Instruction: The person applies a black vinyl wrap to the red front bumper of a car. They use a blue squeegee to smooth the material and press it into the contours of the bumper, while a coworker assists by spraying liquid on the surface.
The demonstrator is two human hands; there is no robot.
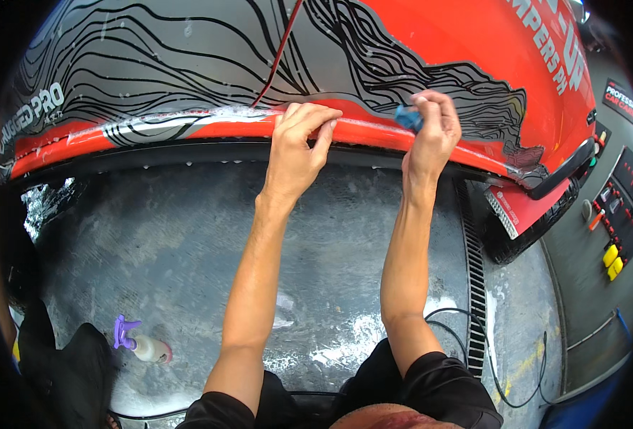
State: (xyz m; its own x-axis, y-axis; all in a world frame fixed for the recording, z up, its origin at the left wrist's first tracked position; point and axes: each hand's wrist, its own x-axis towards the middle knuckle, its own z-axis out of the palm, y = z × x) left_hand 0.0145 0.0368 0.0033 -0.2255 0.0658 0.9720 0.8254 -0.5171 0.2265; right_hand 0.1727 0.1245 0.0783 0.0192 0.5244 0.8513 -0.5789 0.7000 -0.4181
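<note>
A red lower door sill (374,134) with soapy foam runs along the side of a red and grey vehicle patterned with black wavy lines. My left hand (295,150) rests its bent fingers on the sill near the middle, thumb a little apart, and nothing shows in it. Farther right, my right hand (434,136) is closed on a small blue lump (408,117), held against or just before the grey panel above the sill. Whether the lump is clay or folded cloth cannot be told. White suds (234,112) lie on the sill left of my left hand.
A spray bottle (148,347) with a purple trigger stands on the wet grey floor at lower left, next to someone's dark-clothed leg (81,372). A drain grate (476,286), black hose (489,372), tire (516,243) with red mud flap and wall tool board (620,200) are at right.
</note>
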